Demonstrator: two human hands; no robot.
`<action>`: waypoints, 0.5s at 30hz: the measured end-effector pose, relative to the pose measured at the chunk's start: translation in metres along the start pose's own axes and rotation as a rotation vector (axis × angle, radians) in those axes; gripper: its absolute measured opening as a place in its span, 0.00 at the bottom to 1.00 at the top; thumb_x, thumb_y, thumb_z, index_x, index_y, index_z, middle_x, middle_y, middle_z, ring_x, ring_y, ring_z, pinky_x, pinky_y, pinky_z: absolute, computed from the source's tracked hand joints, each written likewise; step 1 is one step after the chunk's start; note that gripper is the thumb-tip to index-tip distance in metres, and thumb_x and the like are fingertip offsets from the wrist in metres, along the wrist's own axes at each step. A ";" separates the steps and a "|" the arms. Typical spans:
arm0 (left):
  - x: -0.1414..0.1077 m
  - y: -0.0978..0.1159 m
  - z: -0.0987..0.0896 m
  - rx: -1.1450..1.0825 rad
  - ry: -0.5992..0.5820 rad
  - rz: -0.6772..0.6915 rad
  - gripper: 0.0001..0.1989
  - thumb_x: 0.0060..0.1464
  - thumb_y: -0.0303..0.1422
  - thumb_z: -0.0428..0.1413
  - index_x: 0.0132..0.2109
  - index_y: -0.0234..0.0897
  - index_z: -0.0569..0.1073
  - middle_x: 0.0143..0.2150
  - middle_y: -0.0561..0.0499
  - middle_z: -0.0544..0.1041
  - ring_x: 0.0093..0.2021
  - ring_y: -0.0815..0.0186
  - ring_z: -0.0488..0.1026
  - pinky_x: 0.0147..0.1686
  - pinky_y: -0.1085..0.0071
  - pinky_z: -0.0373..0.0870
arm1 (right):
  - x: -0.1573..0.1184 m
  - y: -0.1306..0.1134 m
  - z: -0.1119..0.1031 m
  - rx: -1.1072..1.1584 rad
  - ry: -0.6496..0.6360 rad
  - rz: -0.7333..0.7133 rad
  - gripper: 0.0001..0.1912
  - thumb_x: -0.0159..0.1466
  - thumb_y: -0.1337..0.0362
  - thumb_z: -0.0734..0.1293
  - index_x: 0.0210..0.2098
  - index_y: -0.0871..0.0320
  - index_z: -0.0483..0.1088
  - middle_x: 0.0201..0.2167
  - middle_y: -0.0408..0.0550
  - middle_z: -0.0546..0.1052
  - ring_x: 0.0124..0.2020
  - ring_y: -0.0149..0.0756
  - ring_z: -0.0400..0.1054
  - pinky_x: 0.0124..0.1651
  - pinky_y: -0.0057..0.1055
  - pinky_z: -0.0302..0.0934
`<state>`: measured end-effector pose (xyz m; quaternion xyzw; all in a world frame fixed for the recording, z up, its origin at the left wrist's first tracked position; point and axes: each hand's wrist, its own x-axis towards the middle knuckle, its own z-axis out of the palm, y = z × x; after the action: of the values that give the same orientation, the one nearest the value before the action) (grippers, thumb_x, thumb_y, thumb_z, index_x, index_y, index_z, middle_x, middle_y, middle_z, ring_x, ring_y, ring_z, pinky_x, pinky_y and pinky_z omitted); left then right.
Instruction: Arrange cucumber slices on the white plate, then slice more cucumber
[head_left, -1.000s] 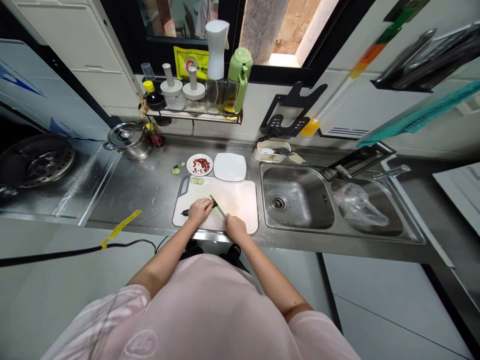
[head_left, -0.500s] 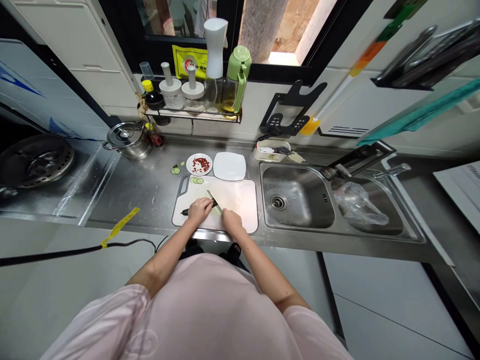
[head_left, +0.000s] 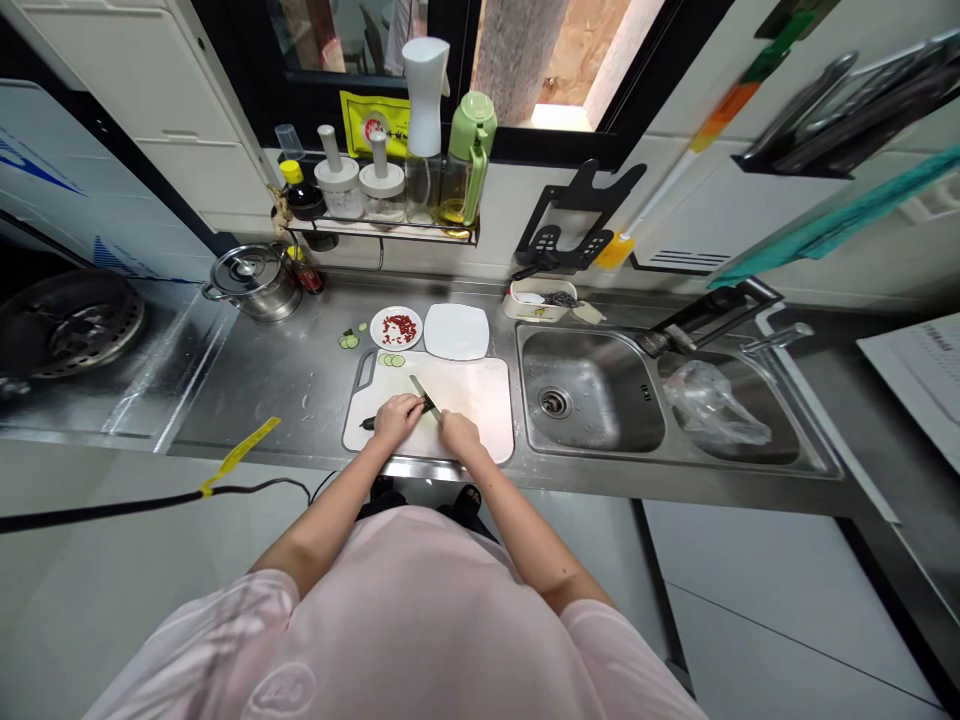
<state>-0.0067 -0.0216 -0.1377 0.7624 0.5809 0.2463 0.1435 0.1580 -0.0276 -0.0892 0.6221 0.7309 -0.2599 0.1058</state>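
A white cutting board (head_left: pixel 480 400) lies at the counter's front edge. My left hand (head_left: pixel 399 418) is closed on a dark green cucumber (head_left: pixel 367 424), whose one end pokes out to the left. My right hand (head_left: pixel 457 434) grips the handle of a knife (head_left: pixel 420 388); the blade points up and left, at the cucumber's right end. Several pale cucumber slices (head_left: pixel 391 360) rest on the board's upper left. Behind the board are a plate of chopped red pieces (head_left: pixel 397 328) and a bare white plate (head_left: pixel 456 331). More slices (head_left: pixel 349 341) lie on the metal counter.
To the right is a double sink (head_left: pixel 592 390) with a plastic bag (head_left: pixel 712 400) in its right basin. A lidded pot (head_left: pixel 255 282) and a wok (head_left: pixel 67 320) stand left. A rack of bottles (head_left: pixel 390 228) hangs behind; a cable (head_left: pixel 255 488) crosses the lower left.
The view has shifted slightly, so the scene sits a little further left. Both hands keep their grips on the cucumber and knife, with the blade still at the cucumber's end.
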 end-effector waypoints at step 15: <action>0.002 0.003 -0.003 -0.025 -0.008 -0.032 0.11 0.60 0.36 0.50 0.44 0.43 0.76 0.42 0.50 0.78 0.44 0.64 0.73 0.45 0.69 0.67 | -0.040 0.028 0.017 -0.035 -0.040 0.037 0.13 0.66 0.67 0.55 0.45 0.60 0.67 0.40 0.57 0.76 0.42 0.42 0.72 0.39 0.31 0.60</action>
<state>-0.0059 -0.0211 -0.1332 0.7520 0.5895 0.2482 0.1590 0.1902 -0.0682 -0.0911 0.6284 0.7214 -0.2573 0.1361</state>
